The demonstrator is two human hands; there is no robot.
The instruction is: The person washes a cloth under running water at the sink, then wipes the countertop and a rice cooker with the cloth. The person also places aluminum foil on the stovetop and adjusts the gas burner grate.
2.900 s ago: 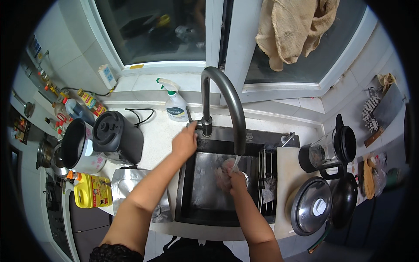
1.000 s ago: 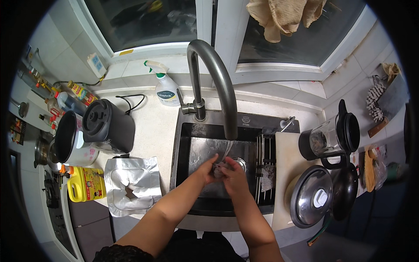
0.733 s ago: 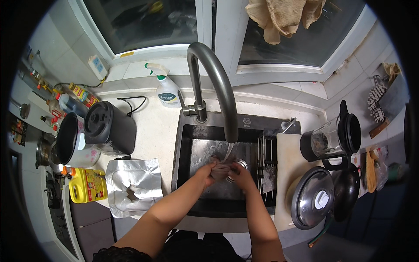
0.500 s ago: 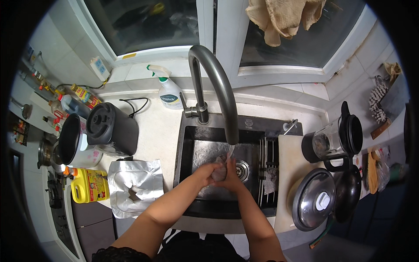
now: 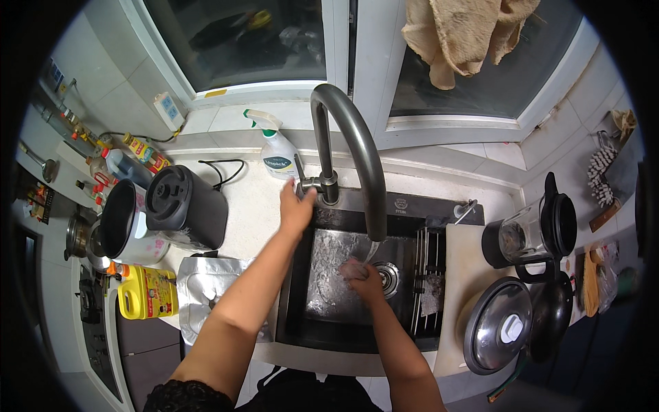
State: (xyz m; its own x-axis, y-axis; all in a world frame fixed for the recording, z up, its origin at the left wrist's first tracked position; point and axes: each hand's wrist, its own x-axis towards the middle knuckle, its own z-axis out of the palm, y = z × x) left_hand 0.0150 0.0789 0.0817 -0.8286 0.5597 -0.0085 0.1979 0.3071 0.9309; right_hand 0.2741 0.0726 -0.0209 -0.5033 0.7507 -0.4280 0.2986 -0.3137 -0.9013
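Observation:
My left hand point(image 5: 296, 209) is raised to the dark grey faucet point(image 5: 367, 151) at the back left of the sink, its fingers closed about the side handle point(image 5: 310, 183). Over the black sink point(image 5: 285, 316) my right hand point(image 5: 368, 285) grips a wet, greyish-pink lump point(image 5: 353, 269), cloth-like; its kind is not clear. A thin stream of water point(image 5: 373, 253) runs from the spout beside that lump. Below and to the right of it lies the round drain point(image 5: 388, 278). Bubbles and water spread over the sink floor.
A spray bottle point(image 5: 278, 154) stands behind the faucet. Left are a dark lidded container point(image 5: 189, 209), a yellow jug point(image 5: 147, 294) and a silver foil bag point(image 5: 195, 292). Right are a wire rack point(image 5: 420, 302), a cutting board point(image 5: 456, 275), a blender jug point(image 5: 522, 237) and a pot lid point(image 5: 498, 326).
My left hand has left the greyish-pink lump and moved up and left to the faucet handle. The right hand keeps the lump under the spout. The whole view has shifted slightly.

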